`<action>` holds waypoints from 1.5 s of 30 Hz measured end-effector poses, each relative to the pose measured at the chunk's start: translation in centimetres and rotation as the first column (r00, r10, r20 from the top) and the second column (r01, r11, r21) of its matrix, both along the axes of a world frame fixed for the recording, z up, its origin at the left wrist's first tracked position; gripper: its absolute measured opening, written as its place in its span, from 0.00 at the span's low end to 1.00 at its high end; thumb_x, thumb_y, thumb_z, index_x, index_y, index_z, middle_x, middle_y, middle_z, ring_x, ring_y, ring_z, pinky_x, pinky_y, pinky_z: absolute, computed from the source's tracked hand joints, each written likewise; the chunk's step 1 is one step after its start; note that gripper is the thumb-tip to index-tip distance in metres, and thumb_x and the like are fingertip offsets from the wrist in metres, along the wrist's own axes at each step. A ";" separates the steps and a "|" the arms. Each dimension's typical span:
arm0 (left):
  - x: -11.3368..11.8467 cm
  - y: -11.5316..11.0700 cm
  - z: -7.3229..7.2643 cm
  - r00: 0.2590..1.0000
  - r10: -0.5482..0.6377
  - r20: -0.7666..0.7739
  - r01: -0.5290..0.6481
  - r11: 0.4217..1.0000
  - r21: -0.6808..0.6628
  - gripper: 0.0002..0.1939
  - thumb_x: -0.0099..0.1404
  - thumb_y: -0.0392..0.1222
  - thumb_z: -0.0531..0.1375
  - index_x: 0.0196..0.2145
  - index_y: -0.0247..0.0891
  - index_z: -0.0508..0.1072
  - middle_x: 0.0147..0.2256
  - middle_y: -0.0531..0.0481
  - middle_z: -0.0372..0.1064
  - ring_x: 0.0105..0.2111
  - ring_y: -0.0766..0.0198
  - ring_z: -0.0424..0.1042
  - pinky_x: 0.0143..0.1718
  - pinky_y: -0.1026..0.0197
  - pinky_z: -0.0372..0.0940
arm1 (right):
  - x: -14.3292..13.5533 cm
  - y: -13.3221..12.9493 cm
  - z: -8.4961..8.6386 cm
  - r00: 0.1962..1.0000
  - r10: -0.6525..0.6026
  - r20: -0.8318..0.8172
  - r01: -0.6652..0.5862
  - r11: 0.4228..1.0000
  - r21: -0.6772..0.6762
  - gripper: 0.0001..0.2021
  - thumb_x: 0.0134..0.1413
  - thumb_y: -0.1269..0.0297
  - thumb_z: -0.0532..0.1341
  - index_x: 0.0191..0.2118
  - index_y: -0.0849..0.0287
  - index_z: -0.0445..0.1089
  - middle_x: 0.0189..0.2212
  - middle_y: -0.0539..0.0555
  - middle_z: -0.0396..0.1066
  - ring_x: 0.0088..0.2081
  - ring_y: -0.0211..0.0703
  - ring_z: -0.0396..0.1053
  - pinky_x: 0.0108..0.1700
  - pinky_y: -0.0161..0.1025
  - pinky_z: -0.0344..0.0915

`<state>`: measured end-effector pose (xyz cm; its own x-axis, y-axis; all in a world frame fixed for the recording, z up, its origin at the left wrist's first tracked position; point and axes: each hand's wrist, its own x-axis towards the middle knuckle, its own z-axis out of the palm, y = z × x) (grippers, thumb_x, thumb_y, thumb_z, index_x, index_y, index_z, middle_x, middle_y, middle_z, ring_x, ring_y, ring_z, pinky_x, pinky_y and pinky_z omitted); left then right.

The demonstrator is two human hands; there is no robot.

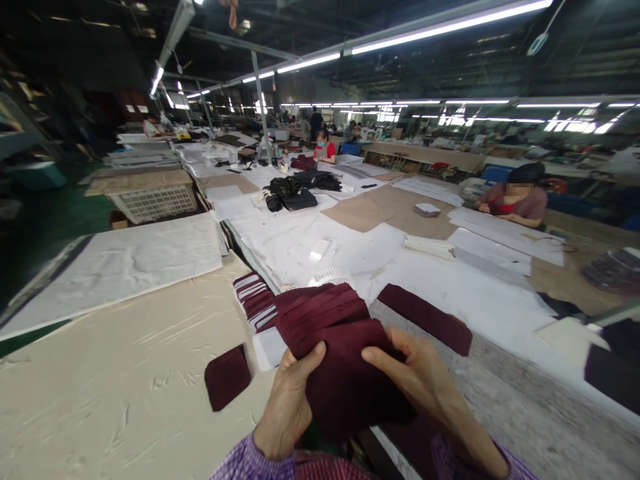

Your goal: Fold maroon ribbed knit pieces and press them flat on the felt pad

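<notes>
Maroon fabric (345, 360) is held up in front of me, several layers gathered with folds along the top. My left hand (291, 393) grips its left edge, thumb on top and fingers hidden behind. On the right side my right hand (420, 373) pinches the same fabric, its thumb lying on the surface. Just beyond, to the left, lies a row of maroon and white pieces (256, 301). A small maroon piece (227, 377) rests on the cream cover, and a long maroon strip (425, 318) lies to the right.
Cream sheeting (125, 373) covers the left table. A white crate (155, 202) stands behind it. Dark cloth (293, 193) is heaped on the long white table (280, 240). One person (520, 200) sits at the right; another (325, 148) in red is farther back.
</notes>
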<state>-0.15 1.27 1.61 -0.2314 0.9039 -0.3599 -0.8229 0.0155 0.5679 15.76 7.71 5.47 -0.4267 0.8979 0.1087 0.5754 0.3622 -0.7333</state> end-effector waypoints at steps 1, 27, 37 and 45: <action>-0.2 -0.1 0.0 1.000 0.003 -0.006 -0.003 1.000 -0.006 0.34 0.54 0.34 0.65 0.57 0.39 0.60 0.38 0.43 0.77 0.40 0.55 0.76 0.47 0.53 0.69 | 0.1 -0.1 0.0 1.000 0.010 -0.016 -0.009 1.000 0.022 0.11 0.55 0.56 0.59 0.29 0.58 0.71 0.21 0.48 0.70 0.23 0.39 0.67 0.24 0.34 0.64; -0.5 -1.2 0.7 0.977 -0.141 -0.158 0.143 0.990 0.001 0.13 0.53 0.39 0.67 0.38 0.37 0.76 0.34 0.46 0.78 0.39 0.55 0.76 0.44 0.56 0.69 | 0.6 1.5 0.9 0.975 0.224 -0.012 -0.179 0.809 0.560 0.03 0.53 0.65 0.64 0.30 0.57 0.71 0.32 0.54 0.69 0.35 0.43 0.66 0.37 0.42 0.64; -0.3 -1.0 0.9 0.985 -0.128 -0.116 0.132 0.991 0.027 0.16 0.53 0.38 0.67 0.41 0.36 0.75 0.35 0.45 0.78 0.36 0.57 0.76 0.41 0.58 0.70 | 1.0 0.1 -0.3 0.985 0.102 -0.141 -0.106 0.994 -0.023 0.11 0.52 0.53 0.63 0.34 0.55 0.74 0.29 0.50 0.75 0.31 0.42 0.71 0.33 0.36 0.69; 0.0 -1.0 1.1 0.976 -0.177 -0.123 0.187 0.980 0.069 0.12 0.51 0.37 0.68 0.36 0.36 0.77 0.33 0.46 0.78 0.32 0.58 0.77 0.38 0.58 0.71 | 0.8 -0.2 0.2 0.967 0.048 -0.252 -0.147 0.909 -0.390 0.11 0.51 0.53 0.62 0.35 0.53 0.76 0.29 0.47 0.77 0.29 0.43 0.73 0.29 0.34 0.70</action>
<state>-0.10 0.29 2.67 -0.0965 0.9593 -0.2654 -0.7388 0.1097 0.6649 16.52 7.51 5.69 -0.5215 0.8406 -0.1466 0.3490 0.0533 -0.9356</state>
